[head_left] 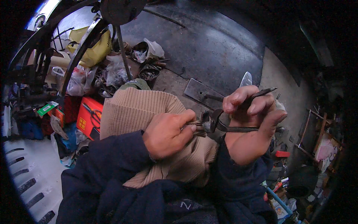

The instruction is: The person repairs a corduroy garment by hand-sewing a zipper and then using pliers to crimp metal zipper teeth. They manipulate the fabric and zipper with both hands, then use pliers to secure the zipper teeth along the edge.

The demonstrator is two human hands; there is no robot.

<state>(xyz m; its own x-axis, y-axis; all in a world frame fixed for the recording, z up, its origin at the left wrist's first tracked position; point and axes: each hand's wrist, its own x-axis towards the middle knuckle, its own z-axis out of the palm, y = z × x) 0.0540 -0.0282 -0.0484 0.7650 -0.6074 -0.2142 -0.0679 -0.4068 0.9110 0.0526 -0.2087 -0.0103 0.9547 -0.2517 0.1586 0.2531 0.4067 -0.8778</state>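
Note:
My left hand (167, 134) is closed, its thumb and forefinger pinching a thin threaded metal rod (192, 124) over my lap. At the rod's right end are the jaws of dark metal pincers (238, 129), whose two handles spread apart toward the right. My right hand (250, 125) holds these pincers, palm turned up. Its fingers curl over the upper handle, while the lower handle crosses the palm beside the thumb. Whether the jaws grip the rod cannot be told. Ribbed tan cloth (149, 106) covers my lap below both hands.
A flat metal plate (203, 91) with a rod on it lies beyond my right hand. To the left are a red-orange box (89, 117), plastic bags (117, 71) and a yellow bag (95, 50). A white slotted plastic surface (33, 175) stands at lower left.

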